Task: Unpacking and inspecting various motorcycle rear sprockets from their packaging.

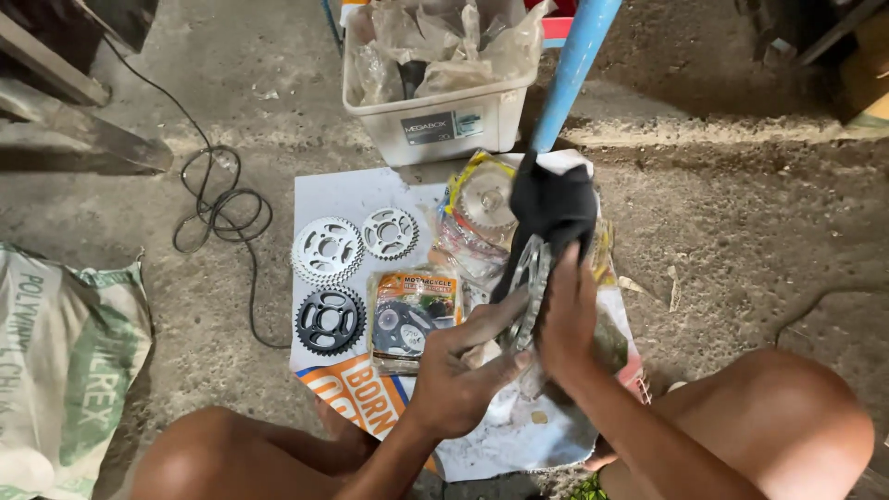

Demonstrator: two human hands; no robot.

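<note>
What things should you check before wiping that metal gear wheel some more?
1. Left hand grips the silver sprocket from below: ok.
2. Right hand presses the black cloth on the sprocket: ok.
3. Fingers clear of the sharp teeth: cannot tell, cloth hides them.
4. Finished sprockets, two silver and one black, lie apart on the white sheet: ok.
5. Black cable lies away from the sheet: ok.

Rough concrete floor (pixel 741 213), daylit; blue pole (pixel 569 69); black cable (pixel 218 204) coiled left.
</note>
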